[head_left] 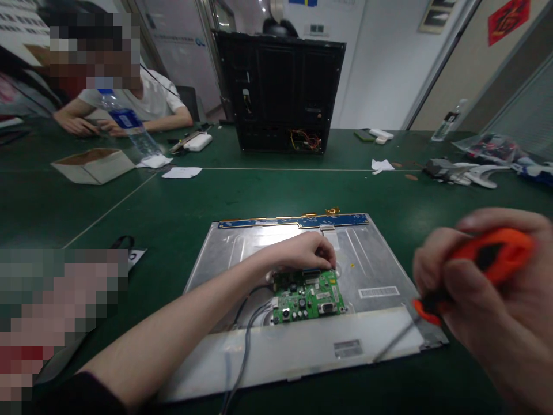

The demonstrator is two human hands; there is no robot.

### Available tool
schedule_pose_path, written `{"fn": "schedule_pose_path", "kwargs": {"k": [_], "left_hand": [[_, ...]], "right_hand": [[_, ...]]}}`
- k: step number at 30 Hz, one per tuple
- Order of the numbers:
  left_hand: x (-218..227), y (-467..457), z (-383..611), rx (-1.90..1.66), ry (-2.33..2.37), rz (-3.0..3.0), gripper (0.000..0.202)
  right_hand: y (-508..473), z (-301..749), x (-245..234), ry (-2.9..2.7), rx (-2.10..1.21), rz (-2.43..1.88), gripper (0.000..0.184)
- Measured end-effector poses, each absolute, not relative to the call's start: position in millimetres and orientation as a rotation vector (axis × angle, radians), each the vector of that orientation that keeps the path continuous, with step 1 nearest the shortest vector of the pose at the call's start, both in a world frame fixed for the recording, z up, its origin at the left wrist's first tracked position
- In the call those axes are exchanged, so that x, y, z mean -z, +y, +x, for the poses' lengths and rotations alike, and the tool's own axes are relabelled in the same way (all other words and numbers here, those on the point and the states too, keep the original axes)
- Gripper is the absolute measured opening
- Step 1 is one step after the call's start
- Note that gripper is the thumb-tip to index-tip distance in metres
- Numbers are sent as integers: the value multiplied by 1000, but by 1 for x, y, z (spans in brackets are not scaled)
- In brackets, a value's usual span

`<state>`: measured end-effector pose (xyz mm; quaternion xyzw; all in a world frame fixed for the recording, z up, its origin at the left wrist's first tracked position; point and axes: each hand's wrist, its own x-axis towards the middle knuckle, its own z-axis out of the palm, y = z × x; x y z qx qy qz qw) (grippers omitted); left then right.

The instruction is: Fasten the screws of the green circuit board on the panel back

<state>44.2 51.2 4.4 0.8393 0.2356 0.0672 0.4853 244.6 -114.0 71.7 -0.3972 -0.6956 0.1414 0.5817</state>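
Observation:
A silver display panel (375, 253) lies flat on the green table, back side up, with a thin blue strip board (294, 221) along its far edge. A small green circuit board (309, 298) sits on it, grey cables running off toward me. My left hand (305, 252) rests on the far edge of the green board, fingers curled down at a connector there. My right hand (488, 288) is raised at the right, closed around an orange-and-black screwdriver (484, 259); its dark shaft points down-left toward the panel's near right corner.
A black computer case (280, 89) stands open at the back. Another person sits at the far left behind a water bottle (127, 124) and a cardboard box (93, 165). Paper scraps, white parts (470, 173) and bags lie at the right.

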Motion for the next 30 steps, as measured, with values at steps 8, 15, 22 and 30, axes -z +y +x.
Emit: {"fn": "schedule_pose_path", "kwargs": {"k": [8, 15, 22, 30], "left_hand": [[-5, 51, 44, -153, 561, 2040, 7], [-7, 52, 44, -136, 565, 2028, 4], [-7, 52, 44, -122, 565, 2022, 5], [-8, 52, 44, -126, 567, 2022, 4]], "right_hand": [[-33, 236, -41, -1626, -356, -951, 29], [-35, 240, -18, -1602, -219, -926, 30], [-37, 238, -16, -1637, -170, -897, 31], [-41, 235, -19, -1702, -96, -877, 32]]}}
